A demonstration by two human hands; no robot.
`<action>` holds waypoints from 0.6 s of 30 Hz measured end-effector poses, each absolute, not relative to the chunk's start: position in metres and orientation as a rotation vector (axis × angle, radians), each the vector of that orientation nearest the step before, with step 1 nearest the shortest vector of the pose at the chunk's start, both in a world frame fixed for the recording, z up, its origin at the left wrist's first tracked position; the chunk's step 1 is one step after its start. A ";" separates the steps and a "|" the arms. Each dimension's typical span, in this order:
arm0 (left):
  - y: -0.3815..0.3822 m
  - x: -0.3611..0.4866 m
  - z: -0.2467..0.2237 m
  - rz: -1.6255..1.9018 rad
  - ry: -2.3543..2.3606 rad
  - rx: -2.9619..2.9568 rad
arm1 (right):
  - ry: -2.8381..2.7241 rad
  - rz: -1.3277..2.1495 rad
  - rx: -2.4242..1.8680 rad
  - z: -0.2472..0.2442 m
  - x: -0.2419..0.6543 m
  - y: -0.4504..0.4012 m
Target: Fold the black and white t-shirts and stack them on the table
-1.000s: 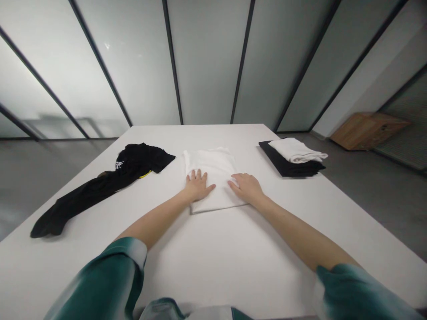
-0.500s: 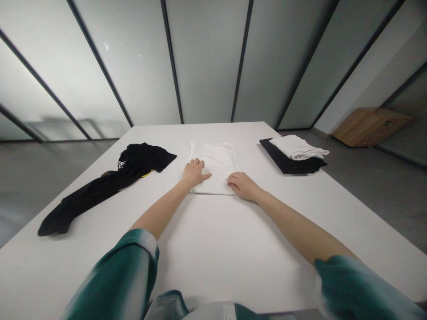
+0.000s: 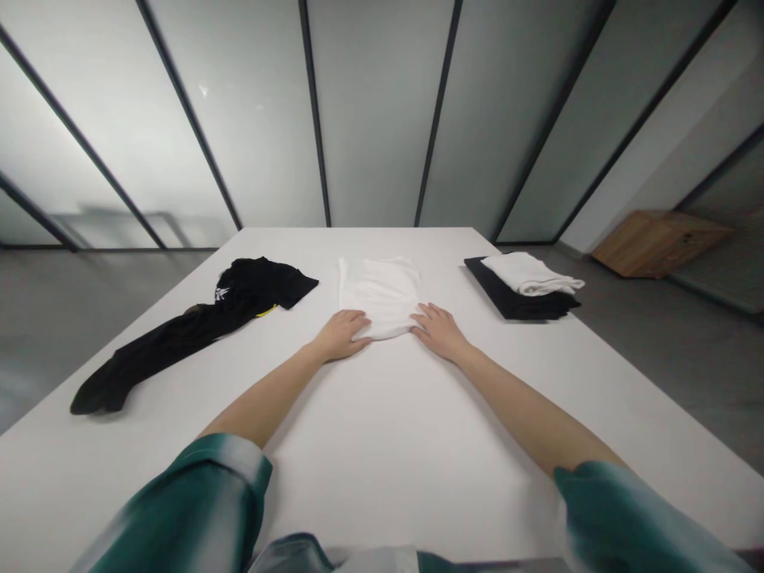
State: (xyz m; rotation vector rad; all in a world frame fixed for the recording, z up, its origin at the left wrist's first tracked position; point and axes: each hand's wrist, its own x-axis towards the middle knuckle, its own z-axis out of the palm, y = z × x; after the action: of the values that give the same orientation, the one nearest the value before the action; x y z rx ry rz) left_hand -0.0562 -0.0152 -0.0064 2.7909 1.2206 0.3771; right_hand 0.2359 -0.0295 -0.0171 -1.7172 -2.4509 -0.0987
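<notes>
A flat white folded garment point(image 3: 382, 284) lies in the middle of the table, its near edge slightly curved and wrinkled. At its near left corner is my left hand point(image 3: 341, 334), fingers over the cloth and thumb along the near edge. My right hand point(image 3: 440, 330) grips the near right corner, fingertips on the fabric and thumb low at the edge. The cloth under the fingers is partly hidden.
On the left of the white table point(image 3: 382, 446) lies a crumpled black garment point(image 3: 196, 330) with a yellow strip. A folded black garment point(image 3: 507, 298) sits at the right, a folded white garment point(image 3: 531, 273) on top. A wooden cabinet point(image 3: 660, 243) stands beyond.
Both hands have gone to the near corners of the white garment, the left one moving nearer to me. The near edge has shifted away and gone from straight to curved.
</notes>
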 end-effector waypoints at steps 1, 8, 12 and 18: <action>-0.015 -0.055 -0.007 0.372 1.211 2.794 | -2.463 -0.094 -1.680 -0.017 0.237 -0.030; -0.016 -0.044 -0.004 0.331 1.430 2.720 | -2.512 -0.092 -1.492 -0.011 0.216 -0.043; -0.014 -0.042 0.000 0.384 1.599 2.569 | -2.439 -0.108 -1.591 -0.010 0.210 -0.041; -0.013 -0.054 0.002 0.292 1.454 2.638 | -2.354 -0.053 -1.755 -0.009 0.241 -0.027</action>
State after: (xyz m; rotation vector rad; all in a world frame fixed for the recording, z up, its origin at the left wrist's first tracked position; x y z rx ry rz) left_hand -0.0543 -0.0128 0.0020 2.6380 1.4540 0.2923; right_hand 0.2410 -0.0268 -0.0091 -1.7547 -2.3535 -0.0525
